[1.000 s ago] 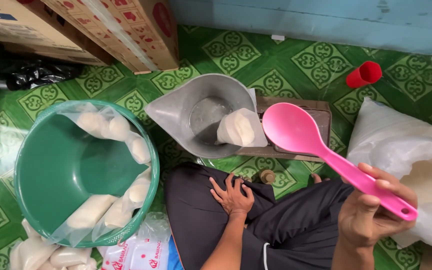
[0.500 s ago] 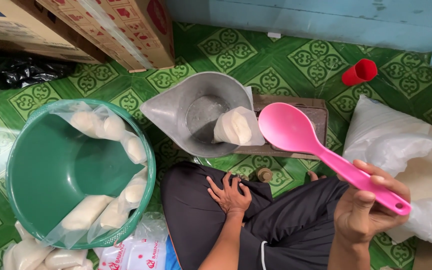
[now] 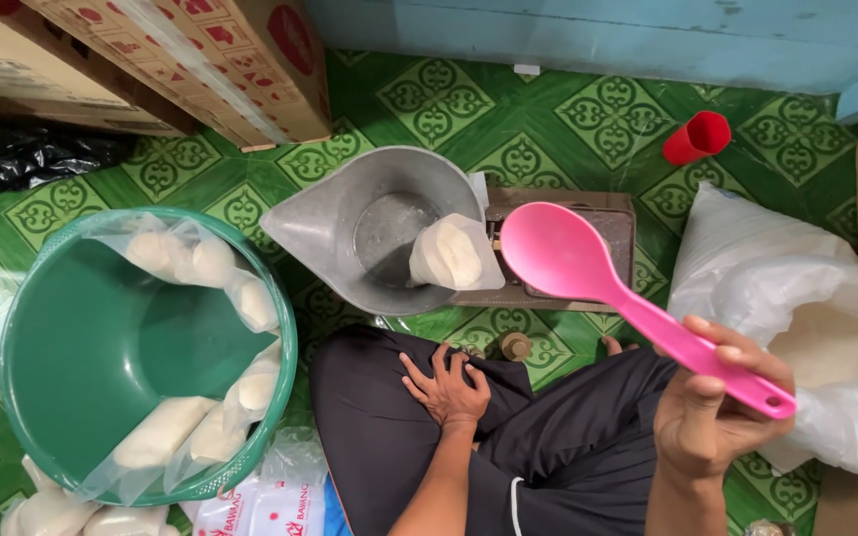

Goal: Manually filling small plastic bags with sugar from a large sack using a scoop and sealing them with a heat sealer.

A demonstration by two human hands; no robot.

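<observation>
A: Two hands in view; right hand (image 3: 712, 412) clenched round the handle of a pink plastic spoon (image 3: 608, 288), bowl of the spoon raised and empty, hovering above a brown box (image 3: 608, 213) on the floor; left hand (image 3: 446, 385) released, flat on the dark trouser leg (image 3: 379, 437), fingers spread, holding nothing.

B: Spoon relative to the rest?

A: Just right of a metal scoop pan (image 3: 369, 233); small clear bag of white powder (image 3: 452, 254) leaning inside the pan against its right wall, close to the spoon bowl, contact not clear; open white sack (image 3: 796, 298) of the same white powder well to the right, just behind the right hand.

B: Left side?

A: Green plastic basin (image 3: 62, 337) on the green patterned floor (image 3: 548, 109), filled clear bags (image 3: 176, 258) lining its far and right wall; more filled bags (image 3: 62, 516) on the floor below it, partly cut off; printed plastic packets (image 3: 270, 501) beside the knee.

B: Background?

A: Cardboard boxes (image 3: 201, 60) top left; black plastic bag (image 3: 32, 154) under them; red cup (image 3: 695, 137) on its side near the blue wall (image 3: 598, 35).
</observation>
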